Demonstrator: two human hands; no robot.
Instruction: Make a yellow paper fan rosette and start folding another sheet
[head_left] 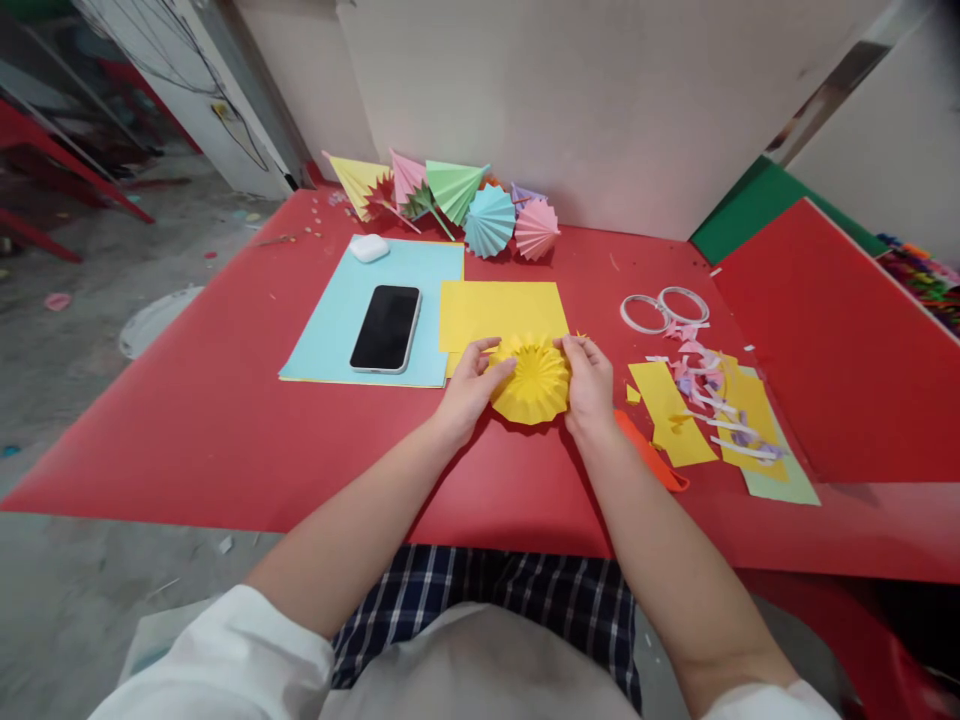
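Note:
A pleated yellow paper rosette [531, 382] is held between my two hands above the front middle of the red table. My left hand [477, 382] grips its left edge, thumb on top. At the right edge, my right hand [588, 376] pinches the folded paper, its fingers partly hidden. Just behind the rosette lies a flat yellow paper sheet [502, 312]. An orange tool handle [649, 455] pokes out beside my right forearm; the rest of it is hidden.
A phone [385, 328] and a white case [370, 248] rest on light blue paper [322, 345]. Folded paper umbrellas [454, 190] stand along the wall. Two tape rolls [645, 314], yellow offcuts [673, 415] and paper shreds lie to the right, near a large red board [847, 350].

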